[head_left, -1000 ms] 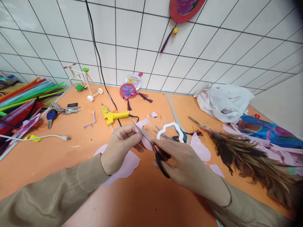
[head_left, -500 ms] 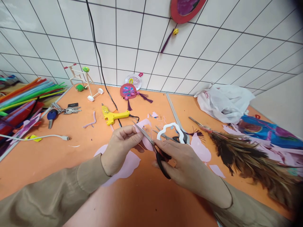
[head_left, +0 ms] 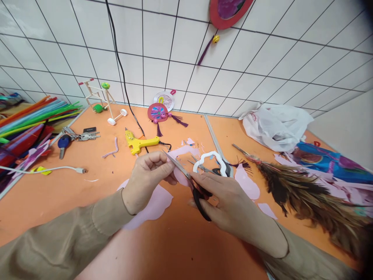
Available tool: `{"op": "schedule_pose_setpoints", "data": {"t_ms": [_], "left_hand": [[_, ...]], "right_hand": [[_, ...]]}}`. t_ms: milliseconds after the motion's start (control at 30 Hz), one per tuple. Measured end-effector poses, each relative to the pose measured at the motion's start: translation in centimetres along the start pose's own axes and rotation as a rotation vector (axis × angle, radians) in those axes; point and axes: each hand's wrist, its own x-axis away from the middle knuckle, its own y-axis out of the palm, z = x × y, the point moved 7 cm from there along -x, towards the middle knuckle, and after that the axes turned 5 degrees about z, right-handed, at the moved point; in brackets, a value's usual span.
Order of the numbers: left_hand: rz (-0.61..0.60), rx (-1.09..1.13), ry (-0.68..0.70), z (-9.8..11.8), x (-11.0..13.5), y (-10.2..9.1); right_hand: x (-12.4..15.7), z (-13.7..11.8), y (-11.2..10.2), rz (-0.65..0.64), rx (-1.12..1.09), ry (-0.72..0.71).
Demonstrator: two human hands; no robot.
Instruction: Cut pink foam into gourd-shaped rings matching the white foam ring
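Cutting is the step in hand. The left hand (head_left: 148, 177) has its fingers pinched on the pink paper (head_left: 182, 151), held just above the bench (head_left: 87, 194) near the glue gun (head_left: 138, 143). The right hand (head_left: 230, 204) has its fingers clenched through the loops of the scissors (head_left: 180, 169), and the blades lie across the paper. By my judgement, the next snip calls for a firm pinch and a slight turn of the paper into the blades.
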Motion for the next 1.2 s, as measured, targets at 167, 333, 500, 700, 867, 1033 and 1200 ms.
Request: {"op": "schedule_pose_setpoints", "data": {"t_ms": [167,333,500,700,867,1033,1200], "left_hand": [[0.01,0.032,-0.027,-0.2,0.0,0.0],[-0.002,0.056,-0.05,-0.6,0.1,0.0],[-0.044,0.118,-0.058,-0.7,0.3,0.3],[-0.033,0.194,-0.086,-1.0,0.5,0.5],[0.026,0.229,-0.125,-1.6,0.5,0.3],[0.013,0.229,-0.126,-1.6,0.6,0.4],[-0.053,0.201,-0.071,-1.0,0.5,0.7]], "right_hand": [[-0.1,-0.1,-0.1,0.008,-0.003,-0.001],[0.0,-0.2,-0.2,0.016,-0.005,-0.013],[0.2,-0.1,-0.1,-0.006,-0.015,0.009],[0.1,0.0,0.0,0.005,-0.019,-0.005],[0.0,-0.2,0.0,0.018,-0.017,-0.019],[0.1,-0.3,-0.2,0.015,-0.019,-0.016],[0.0,-0.1,-0.4,-0.002,0.009,0.022]]}}
